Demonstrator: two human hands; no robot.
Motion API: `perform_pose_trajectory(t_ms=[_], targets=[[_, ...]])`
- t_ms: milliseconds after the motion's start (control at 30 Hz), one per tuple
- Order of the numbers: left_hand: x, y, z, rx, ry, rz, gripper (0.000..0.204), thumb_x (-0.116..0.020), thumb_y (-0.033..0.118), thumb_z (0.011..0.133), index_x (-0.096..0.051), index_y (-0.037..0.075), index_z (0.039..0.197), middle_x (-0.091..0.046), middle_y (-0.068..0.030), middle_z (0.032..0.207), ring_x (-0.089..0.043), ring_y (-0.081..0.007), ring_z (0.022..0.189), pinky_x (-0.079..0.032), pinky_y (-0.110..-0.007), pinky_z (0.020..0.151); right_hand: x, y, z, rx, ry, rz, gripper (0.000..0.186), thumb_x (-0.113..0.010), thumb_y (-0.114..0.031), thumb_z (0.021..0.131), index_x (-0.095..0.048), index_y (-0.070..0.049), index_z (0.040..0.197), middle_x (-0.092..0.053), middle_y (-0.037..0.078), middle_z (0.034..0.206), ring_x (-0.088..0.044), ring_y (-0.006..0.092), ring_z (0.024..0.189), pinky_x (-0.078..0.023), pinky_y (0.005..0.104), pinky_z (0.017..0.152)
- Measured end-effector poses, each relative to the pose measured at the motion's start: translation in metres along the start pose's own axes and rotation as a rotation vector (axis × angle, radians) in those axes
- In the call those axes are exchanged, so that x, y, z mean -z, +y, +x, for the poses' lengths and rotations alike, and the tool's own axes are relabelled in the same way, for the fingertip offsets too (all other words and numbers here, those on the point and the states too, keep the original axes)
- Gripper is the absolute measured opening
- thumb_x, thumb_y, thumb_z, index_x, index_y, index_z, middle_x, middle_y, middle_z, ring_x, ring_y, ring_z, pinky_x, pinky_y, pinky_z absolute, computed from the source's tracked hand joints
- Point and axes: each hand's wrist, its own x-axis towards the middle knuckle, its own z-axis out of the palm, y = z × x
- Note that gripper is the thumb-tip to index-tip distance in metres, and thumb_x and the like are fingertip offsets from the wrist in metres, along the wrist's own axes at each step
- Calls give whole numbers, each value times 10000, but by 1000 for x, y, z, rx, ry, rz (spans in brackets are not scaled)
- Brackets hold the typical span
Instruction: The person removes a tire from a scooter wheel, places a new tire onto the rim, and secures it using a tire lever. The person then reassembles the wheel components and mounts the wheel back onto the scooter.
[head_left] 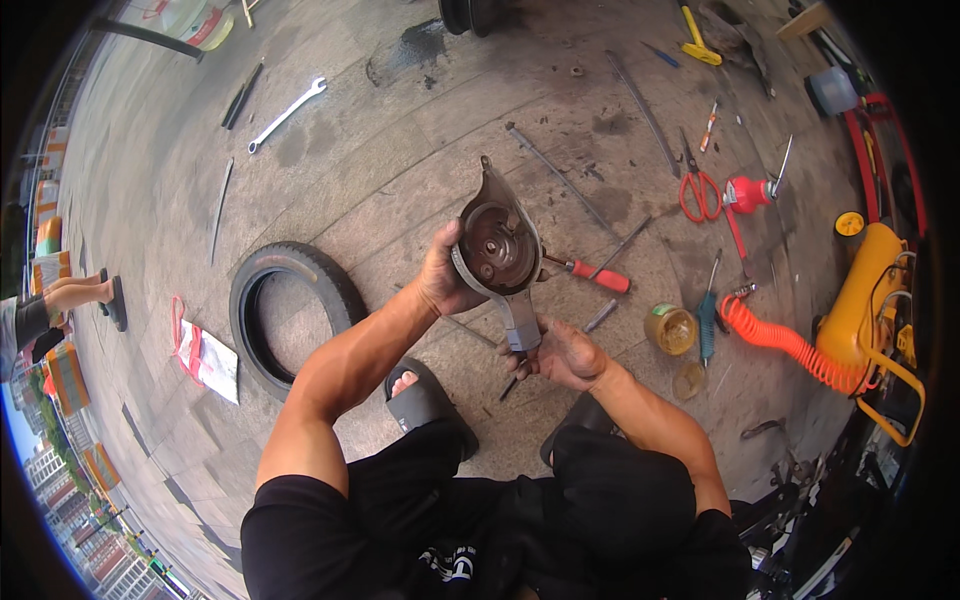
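A black tyre (290, 257) lies flat on the grey paving (390, 200), a white packet (216, 372) with red straps just to its left. Farther off lie a silver spanner (286, 117), a yellow hammer (702, 53) and red-handled scissors (688, 200). On the right sits a yellow tank (858, 290), with an orange coiled hose (785, 346) beside it, one end near a yellowish tub (672, 330). At the far left show another person's legs (82, 292)

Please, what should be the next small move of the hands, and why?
Perhaps turn the round metal part slightly to inspect its brown inside: the left hand holds its rim, the right hand is at its grey lower arm, and the hollow side faces the camera.
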Motion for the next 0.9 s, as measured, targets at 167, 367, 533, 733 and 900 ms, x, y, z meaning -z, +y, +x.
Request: perform_pose_trajectory(t_ms=[167, 367, 533, 733, 900], targets=[[-26, 6, 24, -1, -14, -45, 960, -624, 733, 744, -399, 113, 1441, -457, -192, 1425, -477, -426, 1275, -350, -597, 1089, -14, -26, -3, 91, -80, 58, 718, -433, -590, 968, -372, -39, 1425, -576, 129, 1266, -583, 248, 1113, -487, 392, 899], [-40, 23, 65, -7, -84, -80, 755, -530, 569, 859, -455, 38, 1391, -515, -175, 1383, -518, -344, 1247, -384, -544, 1075, -11, -74, -3, 273, 77, 61, 703, -468, -575, 958, -380, -69, 1437, -517, 98, 1358, -508, 265, 1212, -420, 462, 984], [-57, 35, 86, -43, 58, -36, 716, -505, 531, 879, -485, -1, 1359, -559, -186, 1331, -551, -330, 1211, -417, -514, 1058, 3, -138, -1, 265, -68, 96, 762, -511, -611, 920, -349, -106, 1467, -488, 113, 1398, -497, 270, 1239, -432, 480, 975], [-123, 50, 103, -66, 190, 109, 693, -540, 545, 851, -555, 8, 1289, -593, -197, 1285, -582, -354, 1168, -445, -538, 1024, -25, -205, -1, 223, -138, -44, 918, -577, -680, 840, -278, -123, 1506, -384, 98, 1491, -419, 271, 1330, -392, 473, 1032], [-189, 74, 126, -94, 197, 256, 646, -541, 510, 885, -529, 33, 1320, -597, -163, 1290, -573, -318, 1184, -437, -503, 1038, -63, -257, -1, 319, -172, -9, 1013, -623, -703, 789, -232, -118, 1517, -404, 139, 1469, -470, 321, 1304, -452, 511, 1032]])
